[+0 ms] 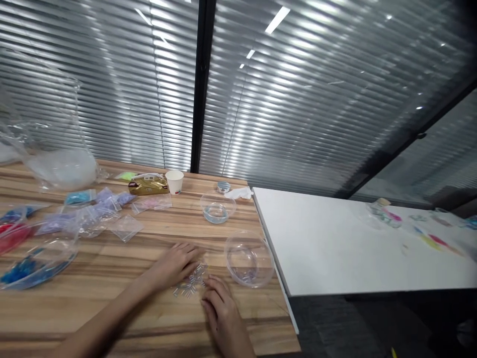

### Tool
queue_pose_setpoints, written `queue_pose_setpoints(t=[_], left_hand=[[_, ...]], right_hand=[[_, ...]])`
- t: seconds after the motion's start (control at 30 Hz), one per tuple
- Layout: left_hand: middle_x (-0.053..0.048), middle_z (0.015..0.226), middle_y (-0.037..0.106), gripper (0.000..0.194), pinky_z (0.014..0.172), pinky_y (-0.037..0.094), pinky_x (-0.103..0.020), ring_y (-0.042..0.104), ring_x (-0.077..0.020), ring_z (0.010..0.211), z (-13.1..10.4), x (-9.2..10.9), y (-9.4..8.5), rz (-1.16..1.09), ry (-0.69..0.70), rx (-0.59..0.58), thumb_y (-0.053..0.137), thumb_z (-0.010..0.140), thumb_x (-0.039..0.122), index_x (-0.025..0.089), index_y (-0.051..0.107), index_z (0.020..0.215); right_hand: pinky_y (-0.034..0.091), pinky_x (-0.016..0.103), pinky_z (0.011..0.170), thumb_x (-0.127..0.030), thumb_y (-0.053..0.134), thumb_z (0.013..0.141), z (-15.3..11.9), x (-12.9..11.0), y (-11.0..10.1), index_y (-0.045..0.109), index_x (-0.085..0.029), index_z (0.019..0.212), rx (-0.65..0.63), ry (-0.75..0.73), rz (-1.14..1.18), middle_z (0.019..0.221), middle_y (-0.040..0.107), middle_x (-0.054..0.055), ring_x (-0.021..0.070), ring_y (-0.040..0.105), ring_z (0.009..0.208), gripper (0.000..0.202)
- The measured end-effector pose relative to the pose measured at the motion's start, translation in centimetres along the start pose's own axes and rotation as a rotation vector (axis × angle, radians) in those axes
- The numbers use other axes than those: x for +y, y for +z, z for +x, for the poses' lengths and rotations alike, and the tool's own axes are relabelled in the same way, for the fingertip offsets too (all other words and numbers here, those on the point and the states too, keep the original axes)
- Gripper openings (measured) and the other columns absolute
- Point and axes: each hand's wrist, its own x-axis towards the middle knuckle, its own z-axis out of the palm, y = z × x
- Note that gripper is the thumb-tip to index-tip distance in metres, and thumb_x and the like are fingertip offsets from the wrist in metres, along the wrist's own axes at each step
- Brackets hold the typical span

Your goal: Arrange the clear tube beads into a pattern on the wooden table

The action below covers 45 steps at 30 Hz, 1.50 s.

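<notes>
A small loose pile of short clear tube-like pieces (191,284) lies on the wooden table. My left hand (178,264) reaches over the pile's far left side, palm down, fingers stretched out and touching the pieces or the wood beside them. At the pile's right edge rests my right hand (223,306), its fingers loosely bent with the fingertips by the pieces; I see nothing held in it. Right of the hands stands a clear plastic bowl (249,259) with some purplish bits at its bottom. Another clear bowl (218,209), bluish inside, sits farther back.
Small plastic bags (100,211), many purple, lie at the left, near clear bowls with blue (39,263) and red contents. At the back are a gold packet (149,185), a paper cup (174,182), a round tin (223,187) and a tissue (239,193). A white table (328,243) adjoins the right.
</notes>
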Motion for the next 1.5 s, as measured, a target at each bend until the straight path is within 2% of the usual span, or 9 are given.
queue_pose_setpoints(t=[0.17, 0.57, 0.93, 1.07, 1.3, 1.4, 1.5], left_hand=[[-0.007, 0.118, 0.06, 0.034, 0.096, 0.04, -0.036, 0.054, -0.0229, 0.109, -0.2, -0.3, -0.1, -0.052, -0.023, 0.003, 0.048, 0.092, 0.021, 0.023, 0.054, 0.125], [-0.007, 0.112, 0.062, 0.03, 0.094, 0.041, -0.033, 0.055, -0.0207, 0.106, -0.1, -0.3, -0.5, -0.149, -0.029, 0.013, 0.044, 0.094, 0.027, 0.022, 0.057, 0.121], [-0.007, 0.112, 0.064, 0.03, 0.093, 0.042, -0.034, 0.056, -0.0212, 0.106, 0.2, -0.1, -0.9, -0.139, -0.005, -0.006, 0.047, 0.093, 0.023, 0.02, 0.057, 0.121], [-0.007, 0.113, 0.064, 0.029, 0.096, 0.04, -0.036, 0.056, -0.0217, 0.107, 0.4, -0.3, -0.6, -0.149, -0.003, 0.009, 0.046, 0.094, 0.024, 0.019, 0.059, 0.119], [-0.008, 0.116, 0.064, 0.03, 0.095, 0.04, -0.037, 0.056, -0.0225, 0.108, 0.5, -0.6, -0.2, -0.182, 0.015, 0.029, 0.046, 0.092, 0.024, 0.019, 0.06, 0.118], [-0.008, 0.111, 0.066, 0.03, 0.092, 0.041, -0.034, 0.057, -0.0217, 0.103, 0.5, -0.6, -0.4, -0.199, 0.02, 0.022, 0.045, 0.093, 0.025, 0.017, 0.061, 0.117], [-0.006, 0.095, 0.068, 0.03, 0.082, 0.044, -0.029, 0.06, -0.0195, 0.088, 0.6, -0.7, -0.7, -0.217, 0.017, 0.013, 0.044, 0.092, 0.026, 0.016, 0.062, 0.114]], right_hand=[[0.05, 0.034, 0.095, -0.007, 0.041, 0.091, 0.1, 0.3, 0.3, 0.06, -0.018, 0.093, 0.039, 0.0, 0.031, 0.112, 0.061, 0.009, 0.0191, 0.055, 0.113, 0.022], [0.049, 0.037, 0.096, -0.003, 0.043, 0.087, 0.0, 0.6, 0.6, 0.06, -0.019, 0.096, 0.035, 0.0, 0.035, 0.116, 0.059, 0.01, 0.0208, 0.054, 0.116, 0.024], [0.046, 0.04, 0.098, -0.009, 0.049, 0.088, 0.6, 0.3, -0.4, 0.062, -0.017, 0.091, -0.03, 0.062, 0.044, 0.119, 0.058, 0.012, 0.0218, 0.053, 0.117, 0.016], [0.046, 0.037, 0.098, -0.012, 0.05, 0.088, 1.0, -0.1, -1.0, 0.064, -0.017, 0.088, -0.059, 0.099, 0.074, 0.117, 0.059, 0.011, 0.0206, 0.052, 0.118, 0.014], [0.049, 0.034, 0.092, -0.012, 0.053, 0.086, 1.3, -0.3, -1.6, 0.064, -0.016, 0.087, 0.017, 0.105, 0.084, 0.111, 0.062, 0.01, 0.0187, 0.059, 0.107, 0.011], [0.05, 0.034, 0.091, -0.012, 0.052, 0.086, 1.2, -0.2, -1.6, 0.063, -0.016, 0.087, 0.039, 0.055, 0.078, 0.109, 0.064, 0.01, 0.0185, 0.06, 0.105, 0.012], [0.05, 0.033, 0.091, -0.012, 0.05, 0.087, 1.1, -0.2, -1.7, 0.063, -0.017, 0.088, 0.046, 0.0, 0.073, 0.108, 0.064, 0.01, 0.0178, 0.06, 0.104, 0.014]])
